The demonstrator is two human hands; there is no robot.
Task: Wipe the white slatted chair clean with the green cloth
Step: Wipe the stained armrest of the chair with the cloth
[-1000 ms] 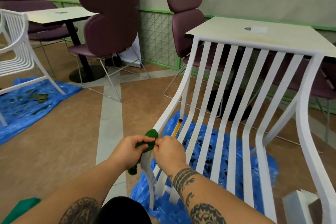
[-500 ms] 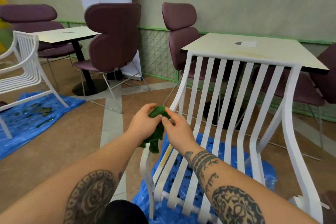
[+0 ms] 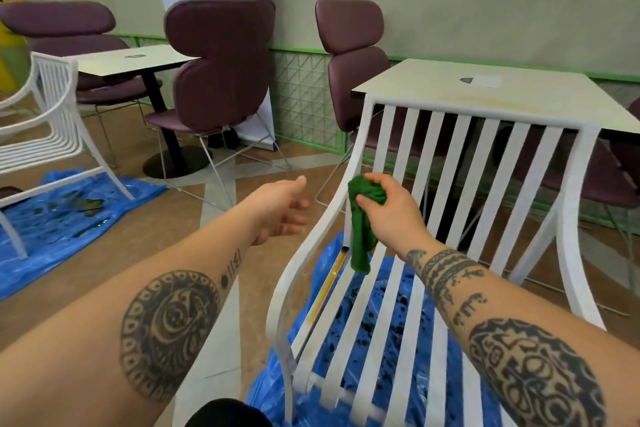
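Note:
The white slatted chair point(image 3: 450, 184) stands in front of me on a blue plastic sheet point(image 3: 349, 322), its back toward the table. A brownish stain runs along the leftmost seat slat. My right hand point(image 3: 388, 208) grips the bunched green cloth point(image 3: 362, 222) against the chair's left frame, where the backrest curves into the seat; the cloth's tail hangs down. My left hand point(image 3: 280, 208) hovers to the left of the chair with fingers relaxed and spread, touching nothing.
A cream table point(image 3: 485, 94) stands right behind the chair, with purple padded chairs point(image 3: 221, 69) around it and around a second table point(image 3: 138, 59). Another white slatted chair point(image 3: 48, 121) stands at the far left on its own blue sheet point(image 3: 69, 211).
My left hand has let go of the cloth and drawn away to the left. My right hand now holds the cloth alone, higher on the chair's left frame. My view has lifted.

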